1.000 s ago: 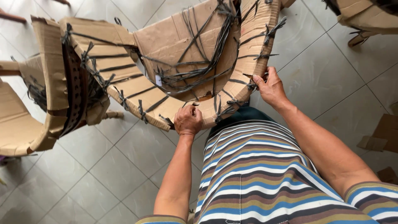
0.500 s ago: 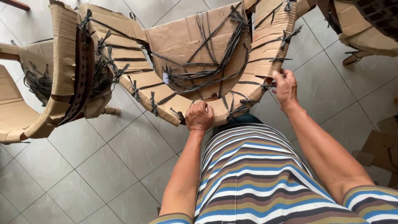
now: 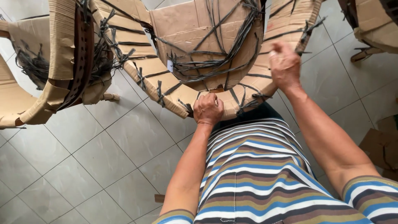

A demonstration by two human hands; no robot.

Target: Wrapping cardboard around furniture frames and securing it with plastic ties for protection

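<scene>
Head view: your left hand (image 3: 208, 108) grips the near edge of the cardboard-wrapped chair (image 3: 195, 45) before you; your right hand (image 3: 284, 66), blurred, fingers curled, rests on its strapped right rim.

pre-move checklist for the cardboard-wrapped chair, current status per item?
1. Left hand grips the near edge of the cardboard-wrapped chair: ok.
2. Right hand on the chair's right side: touching; firm grip: cannot tell, blurred.
3. Black straps tied around the cardboard: ok where visible.
4. Clearance to the second wrapped chair on the left: not ok, very close, contact cannot be ruled out.
5. Tiled floor under the person: ok.
</scene>
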